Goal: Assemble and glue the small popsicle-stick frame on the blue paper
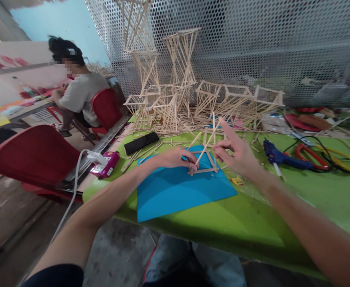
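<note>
A small frame of thin wooden sticks (206,157) stands on a blue sheet (177,191) on the green table (252,223). My left hand (175,157) is closed in a pinch on the frame's left side, holding a slanted stick near its lower end. My right hand (233,153) pinches the frame's right side with thumb and a finger, while its forefinger sticks out upward toward the top of the sticks.
Tall stick towers (163,79) and boxy stick frames (240,97) pile up at the back against perforated metal mesh. A blue glue gun (278,157), red and yellow cables, a black case (141,142) and a pink power strip (106,164) lie around. Another person (79,91) sits at left among red chairs.
</note>
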